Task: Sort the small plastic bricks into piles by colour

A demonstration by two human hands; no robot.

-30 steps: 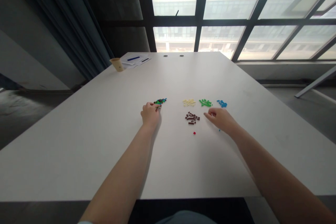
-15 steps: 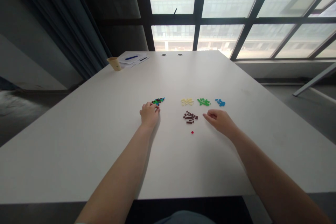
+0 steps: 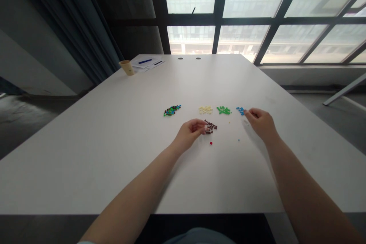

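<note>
My left hand [image 3: 190, 133] reaches the pile of small dark brown bricks [image 3: 211, 126], with its fingertips at the pile's left edge. My right hand [image 3: 259, 122] sits just right of the small blue bricks [image 3: 241, 111], its fingertips curled close to them. Whether either hand holds a brick is too small to tell. Yellow bricks [image 3: 205, 110] and green bricks [image 3: 223, 110] lie in separate groups, and a mixed heap of coloured bricks [image 3: 172, 110] lies left of them. A single red brick [image 3: 211, 143] lies below the brown pile.
All of this lies on a large white table [image 3: 114, 160]. A paper cup [image 3: 127, 67] and papers with a blue pen [image 3: 145, 63] stand at its far left corner. A few tiny loose pieces lie near my right hand. Large windows fill the background.
My left hand has moved right from the mixed heap to the brown pile. My right hand has moved right and farther away, from beside the brown pile to the blue bricks.
</note>
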